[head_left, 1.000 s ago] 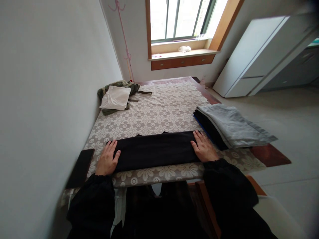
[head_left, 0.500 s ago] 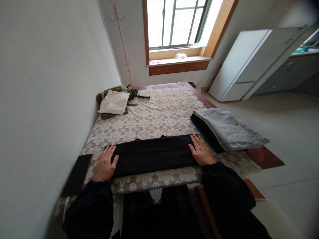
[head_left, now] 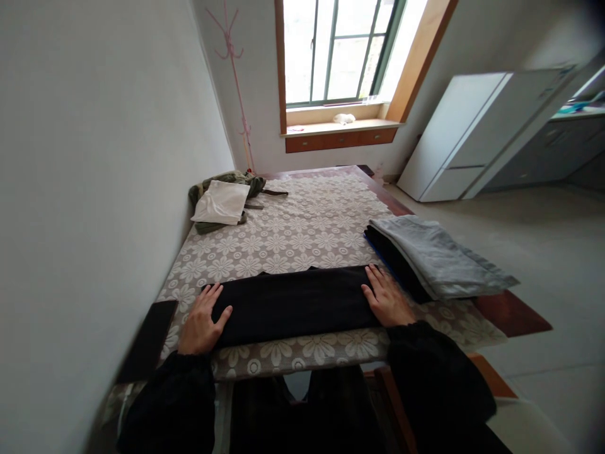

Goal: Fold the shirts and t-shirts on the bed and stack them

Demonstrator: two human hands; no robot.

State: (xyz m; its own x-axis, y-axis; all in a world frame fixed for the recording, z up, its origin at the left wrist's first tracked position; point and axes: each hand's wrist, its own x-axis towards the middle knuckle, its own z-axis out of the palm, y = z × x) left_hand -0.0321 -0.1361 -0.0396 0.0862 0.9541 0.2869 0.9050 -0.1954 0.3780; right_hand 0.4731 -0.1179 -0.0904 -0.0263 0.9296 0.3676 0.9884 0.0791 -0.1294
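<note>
A black garment, folded into a long strip (head_left: 297, 306), lies flat near the front edge of the table; its exact kind does not show. My left hand (head_left: 202, 320) rests on its left end, fingers stretched out and thumb apart. On the right end lies my right hand (head_left: 386, 296), palm down with the fingers extended. Neither hand grips the cloth. Just beyond my right hand is a stack of folded clothes, with a grey piece (head_left: 439, 255) on top and black cloth (head_left: 397, 261) under it.
A flower-patterned lace tablecloth (head_left: 302, 243) covers the table. An olive-green bag (head_left: 255, 186) with a white cloth (head_left: 221, 203) on it sits at the back left by the wall. A dark flat panel (head_left: 149, 340) lies at the left edge. A wooden chair (head_left: 491, 375) stands front right.
The whole view has tilted slightly, so everything appears a little lower. Both hands stay on the ends of the black garment, which keeps its shape and place.
</note>
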